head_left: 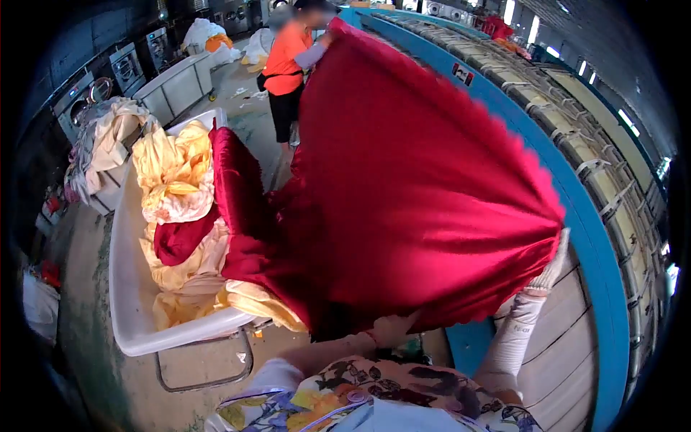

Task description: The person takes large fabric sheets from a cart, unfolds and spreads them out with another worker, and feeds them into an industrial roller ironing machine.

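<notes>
A large deep-red cloth (417, 180) with a scalloped edge is spread in front of me. My right hand (554, 263), in a pale knitted glove, is closed on its near right corner, and folds fan out from the grip. My left hand (392, 329) reaches across low in front of my body to the cloth's lower edge; its fingers are blurred and partly hidden. A co-worker in an orange top (286, 57) holds up the far corner. On the left, part of the red cloth hangs over a white tub cart (119, 288) with yellow cloths (173, 162) in it.
Along the right runs a long machine with a blue frame (583, 194) and a row of rollers and straps (576, 144). Behind the tub stand another cart (169, 93), a heap of pale linen (119, 133) and washing machines (127, 68). The cart's metal foot rail (205, 387) sticks out near me.
</notes>
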A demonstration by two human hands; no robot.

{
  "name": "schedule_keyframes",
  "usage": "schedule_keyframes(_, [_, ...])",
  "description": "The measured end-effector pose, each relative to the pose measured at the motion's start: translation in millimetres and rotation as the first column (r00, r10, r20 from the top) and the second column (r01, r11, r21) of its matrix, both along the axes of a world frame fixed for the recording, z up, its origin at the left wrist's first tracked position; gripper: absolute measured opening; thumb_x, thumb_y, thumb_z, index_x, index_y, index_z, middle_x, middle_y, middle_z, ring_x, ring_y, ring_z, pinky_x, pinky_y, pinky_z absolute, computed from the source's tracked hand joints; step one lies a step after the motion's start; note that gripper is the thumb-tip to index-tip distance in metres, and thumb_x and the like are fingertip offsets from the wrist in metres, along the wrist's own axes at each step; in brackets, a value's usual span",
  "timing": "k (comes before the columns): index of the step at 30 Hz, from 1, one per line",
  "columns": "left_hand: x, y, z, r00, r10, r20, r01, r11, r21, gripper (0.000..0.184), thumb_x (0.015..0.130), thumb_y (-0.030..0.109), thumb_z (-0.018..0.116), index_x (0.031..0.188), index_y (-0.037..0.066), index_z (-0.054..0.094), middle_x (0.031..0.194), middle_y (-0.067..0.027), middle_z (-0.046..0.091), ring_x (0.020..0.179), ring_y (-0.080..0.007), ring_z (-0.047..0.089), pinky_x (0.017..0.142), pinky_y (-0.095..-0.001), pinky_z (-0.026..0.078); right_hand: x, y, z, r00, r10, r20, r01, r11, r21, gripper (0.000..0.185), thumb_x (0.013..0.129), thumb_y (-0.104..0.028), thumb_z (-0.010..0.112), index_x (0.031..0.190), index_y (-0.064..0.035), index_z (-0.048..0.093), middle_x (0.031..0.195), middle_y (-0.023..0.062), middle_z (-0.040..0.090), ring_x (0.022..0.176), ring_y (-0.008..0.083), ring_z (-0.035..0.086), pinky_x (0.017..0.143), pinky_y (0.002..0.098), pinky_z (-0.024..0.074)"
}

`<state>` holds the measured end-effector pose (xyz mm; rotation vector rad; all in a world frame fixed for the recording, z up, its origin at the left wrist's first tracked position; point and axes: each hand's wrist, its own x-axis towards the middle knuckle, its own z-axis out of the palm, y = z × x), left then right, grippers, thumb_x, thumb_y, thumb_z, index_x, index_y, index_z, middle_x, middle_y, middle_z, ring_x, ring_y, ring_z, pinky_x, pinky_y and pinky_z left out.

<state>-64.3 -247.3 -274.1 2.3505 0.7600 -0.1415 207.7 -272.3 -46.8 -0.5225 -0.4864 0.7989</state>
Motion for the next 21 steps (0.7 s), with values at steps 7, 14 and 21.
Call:
schedule_keyframes(7, [1,-4,11,0.955,-0.160,-0.250,0.126,0.981,-0.148,0.080,0.089,0.064,0.043,0.153,0.031,0.008,0.096,-0.0154,0.069,0.085,-0.0337,0.069,0.069,-0.0454,0.054,89,-21,-153,0.983,0.165,0.074,-0.168,0.985,0.040,0.048,0.103,-0.038,0.035,0.135,-0.0058,0.048,0.140,0.0109,0.050,0.128,0.0282,0.045,0.112,0.0425,0.0310])
schedule_keyframes(14, [47,-22,54,0.967,-0.238,-0.088,0.232,0.970,-0.079,0.056,0.093,0.052,0.044,0.140,0.021,0.036,0.090,-0.0140,0.069,0.080,-0.0325,0.068,0.065,-0.0473,0.053,129,-30,-134,0.991,-0.125,-0.054,0.120,0.988,-0.095,0.033,0.100,-0.028,0.047,0.118,-0.0025,0.058,0.126,0.0106,0.060,0.114,0.0251,0.055,0.100,0.0373,0.0429])
schedule_keyframes(21, [143,-29,71,0.845,-0.229,0.484,0.192,0.973,0.125,0.045,0.091,0.043,0.051,0.127,0.015,0.051,0.070,-0.0120,0.066,0.060,-0.0315,0.064,0.050,-0.0491,0.047,25,-214,-131,0.939,-0.068,0.337,0.223,0.866,-0.447,0.036,0.089,-0.031,0.067,0.111,-0.0040,0.057,0.096,0.0049,0.061,0.083,0.0148,0.060,0.068,0.0276,0.0490])
